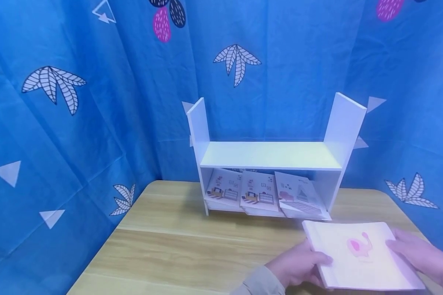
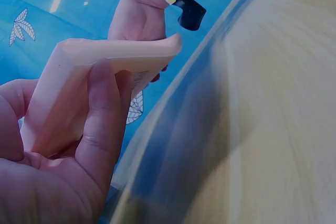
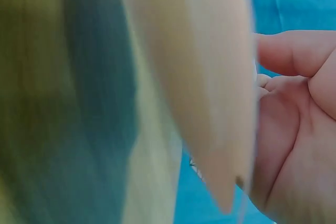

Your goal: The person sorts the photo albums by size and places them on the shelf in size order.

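Observation:
A thick book with a pale cover and a pink elephant drawing is held over the front right of the table. My left hand grips its left edge, thumb on the cover and fingers beneath. On the opposite edge my right hand holds on, thumb on top. In the left wrist view, the left fingers curl against the book's underside, and the right hand is at its far end. The right wrist view shows the book's blurred pages beside the right palm.
A white two-tier shelf stands at the back of the wooden table. Three booklets with room drawings, including the left one, lean side by side on its lower tier. Blue patterned curtains hang behind and at the sides.

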Demonstrator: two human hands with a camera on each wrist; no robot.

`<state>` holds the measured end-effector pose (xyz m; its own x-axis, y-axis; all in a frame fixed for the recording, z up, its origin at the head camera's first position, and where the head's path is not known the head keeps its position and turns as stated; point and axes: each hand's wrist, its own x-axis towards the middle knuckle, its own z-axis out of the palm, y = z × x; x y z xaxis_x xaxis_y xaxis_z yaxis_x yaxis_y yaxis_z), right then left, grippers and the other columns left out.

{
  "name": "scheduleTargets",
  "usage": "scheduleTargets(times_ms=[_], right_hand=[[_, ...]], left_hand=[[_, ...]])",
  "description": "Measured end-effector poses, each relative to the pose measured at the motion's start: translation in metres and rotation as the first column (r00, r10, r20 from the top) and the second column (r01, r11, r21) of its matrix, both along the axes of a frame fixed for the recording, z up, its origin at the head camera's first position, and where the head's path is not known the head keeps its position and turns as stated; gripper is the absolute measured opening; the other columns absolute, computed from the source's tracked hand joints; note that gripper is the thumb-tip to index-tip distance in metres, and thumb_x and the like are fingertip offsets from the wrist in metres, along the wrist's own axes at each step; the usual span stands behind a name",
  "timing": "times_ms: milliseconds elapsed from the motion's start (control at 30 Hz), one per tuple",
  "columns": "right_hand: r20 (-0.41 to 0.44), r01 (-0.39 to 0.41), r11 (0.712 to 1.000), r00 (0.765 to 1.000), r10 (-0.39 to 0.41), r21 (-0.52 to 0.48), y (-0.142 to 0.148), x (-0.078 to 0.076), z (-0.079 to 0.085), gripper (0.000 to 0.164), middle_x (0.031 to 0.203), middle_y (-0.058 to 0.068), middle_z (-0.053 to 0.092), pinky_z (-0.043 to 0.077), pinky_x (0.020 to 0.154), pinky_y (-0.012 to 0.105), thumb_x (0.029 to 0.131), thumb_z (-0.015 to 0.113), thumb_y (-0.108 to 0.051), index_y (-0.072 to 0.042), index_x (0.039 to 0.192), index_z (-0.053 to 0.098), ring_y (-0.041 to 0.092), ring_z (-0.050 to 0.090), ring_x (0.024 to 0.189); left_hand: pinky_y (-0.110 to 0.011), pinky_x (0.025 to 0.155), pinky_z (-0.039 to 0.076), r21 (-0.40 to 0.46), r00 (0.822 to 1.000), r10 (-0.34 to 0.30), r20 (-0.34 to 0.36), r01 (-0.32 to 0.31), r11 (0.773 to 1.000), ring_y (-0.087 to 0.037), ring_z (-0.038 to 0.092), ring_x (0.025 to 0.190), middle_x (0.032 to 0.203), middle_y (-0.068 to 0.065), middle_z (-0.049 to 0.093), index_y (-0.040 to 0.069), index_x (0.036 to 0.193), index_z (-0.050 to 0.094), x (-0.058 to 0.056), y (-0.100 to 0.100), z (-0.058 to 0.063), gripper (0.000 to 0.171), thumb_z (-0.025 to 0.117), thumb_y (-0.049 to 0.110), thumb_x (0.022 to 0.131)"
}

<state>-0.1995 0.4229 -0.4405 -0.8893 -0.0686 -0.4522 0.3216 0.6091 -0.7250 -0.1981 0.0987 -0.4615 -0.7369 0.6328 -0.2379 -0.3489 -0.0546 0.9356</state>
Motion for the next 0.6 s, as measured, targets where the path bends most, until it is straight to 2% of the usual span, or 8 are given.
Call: scheduleTargets(times_ms=[133,200,333,400,433,533,600], right_hand=[[-0.068,-0.018,1.000,0.998,0.018,0.009,-0.006,0.003,0.012,0.068,0.118,0.016,0.059,0.046,0.089,0.049,0.112,0.031,-0.034,0.019,0.149,0.010,0.028,0.059,0.102],[-0.093,-0.028,1.000,0.995,0.028,-0.004,-0.008,0.006,0.018,0.066,0.113,0.011,0.060,0.046,0.086,0.044,0.112,0.029,-0.034,0.018,0.150,0.011,0.025,0.060,0.096],[-0.120,-0.058,0.991,0.992,0.044,-0.118,-0.011,0.008,0.026,0.068,0.109,0.013,0.064,0.048,0.080,0.036,0.112,0.031,-0.036,0.016,0.151,0.011,0.032,0.066,0.089],[-0.134,-0.096,0.977,0.988,0.071,-0.191,-0.012,0.009,0.028,0.068,0.111,0.015,0.064,0.050,0.080,0.033,0.112,0.033,-0.035,0.014,0.152,0.010,0.035,0.068,0.088],[-0.139,-0.119,0.964,0.986,0.088,-0.238,-0.013,0.009,0.029,0.065,0.111,0.017,0.065,0.052,0.080,0.034,0.112,0.034,-0.034,0.011,0.153,0.012,0.037,0.069,0.088],[-0.177,-0.200,0.929,0.973,0.150,-0.311,-0.016,0.010,0.031,0.047,0.112,0.017,0.065,0.056,0.078,0.038,0.112,0.036,-0.029,-0.021,0.157,0.027,0.037,0.069,0.089],[-0.208,-0.255,0.902,0.959,0.191,-0.347,-0.021,0.010,0.033,0.043,0.115,0.016,0.064,0.058,0.079,0.041,0.112,0.035,-0.025,-0.031,0.154,0.029,0.038,0.069,0.091]], left_hand=[[-0.051,0.071,0.061,0.012,0.998,-0.036,-0.042,0.036,0.999,-0.031,0.072,0.088,0.102,-0.006,0.072,0.021,0.126,0.059,-0.003,-0.010,0.006,0.036,0.058,0.001,0.096],[-0.050,0.071,0.061,0.011,0.996,-0.055,-0.068,0.056,0.998,-0.029,0.072,0.088,0.102,-0.006,0.072,0.021,0.127,0.059,-0.004,-0.015,0.008,0.035,0.057,0.002,0.097],[-0.046,0.071,0.061,-0.003,0.993,-0.065,-0.102,0.066,0.998,-0.027,0.072,0.089,0.103,-0.004,0.071,0.019,0.128,0.059,-0.008,-0.028,0.015,0.033,0.057,0.005,0.099],[-0.046,0.072,0.061,0.008,0.990,-0.082,-0.111,0.084,0.996,-0.026,0.072,0.090,0.106,-0.004,0.071,0.020,0.131,0.057,-0.011,-0.035,0.019,0.035,0.056,0.006,0.099],[-0.046,0.072,0.061,0.015,0.988,-0.094,-0.120,0.096,0.995,-0.026,0.072,0.092,0.108,-0.004,0.071,0.020,0.133,0.056,-0.012,-0.039,0.021,0.037,0.056,0.006,0.099],[-0.044,0.076,0.061,0.025,0.982,-0.126,-0.142,0.131,0.991,-0.025,0.071,0.095,0.113,-0.003,0.070,0.023,0.138,0.052,-0.018,-0.053,0.027,0.042,0.055,0.007,0.100],[-0.044,0.078,0.060,0.041,0.979,-0.143,-0.146,0.150,0.988,-0.026,0.071,0.097,0.115,-0.004,0.070,0.023,0.139,0.051,-0.023,-0.063,0.029,0.043,0.055,0.008,0.099]])
